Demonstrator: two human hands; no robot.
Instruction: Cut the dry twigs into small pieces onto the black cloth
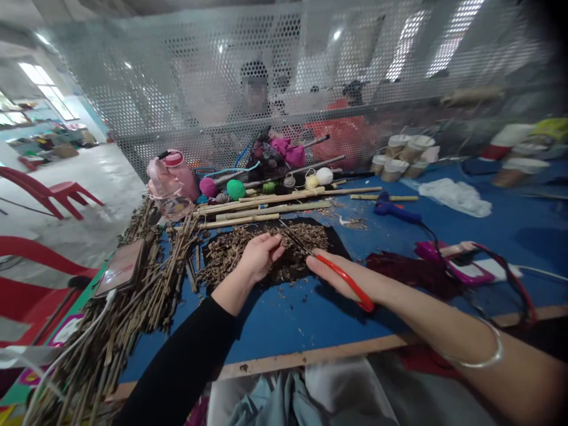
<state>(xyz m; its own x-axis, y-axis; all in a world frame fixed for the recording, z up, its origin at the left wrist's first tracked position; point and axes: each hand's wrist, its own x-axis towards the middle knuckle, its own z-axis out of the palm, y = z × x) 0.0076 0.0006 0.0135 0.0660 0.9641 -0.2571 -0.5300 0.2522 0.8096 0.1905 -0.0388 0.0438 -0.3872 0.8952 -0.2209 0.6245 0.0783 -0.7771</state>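
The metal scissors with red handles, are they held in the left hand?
No, the right hand holds the red-handled scissors, while the left hand is beside their blades.

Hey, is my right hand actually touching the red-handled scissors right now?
Touching. The head view shows the right hand gripping the red-handled scissors, with a red handle loop lying across the hand and the blades pointing forward.

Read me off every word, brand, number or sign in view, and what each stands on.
No text can be read anywhere in this view.
Pink-and-white item at the left: any print is too blurred to read.
Phone screen: nothing legible.
Red-handled scissors in the right hand: no lettering visible.
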